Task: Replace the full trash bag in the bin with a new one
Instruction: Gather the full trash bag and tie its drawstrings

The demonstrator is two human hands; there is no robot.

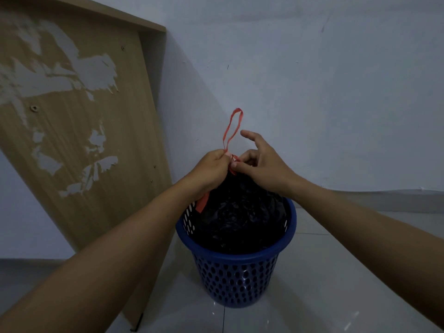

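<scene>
My left hand point(211, 168) grips the gathered neck of the black trash bag point(240, 212), which sits in the blue bin point(236, 280) on the floor. My right hand point(262, 165) pinches the red drawstring point(233, 131) at the knot, forefinger lifted; its loop stands above.

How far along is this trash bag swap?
Early. Done: the black bag has its mouth gathered closed. In hand: the left hand and right hand pinch the red drawstring at the neck, seemingly knotting it. Left: the bag still sits in the blue bin; lifting it out and fitting a new one remain.
</scene>
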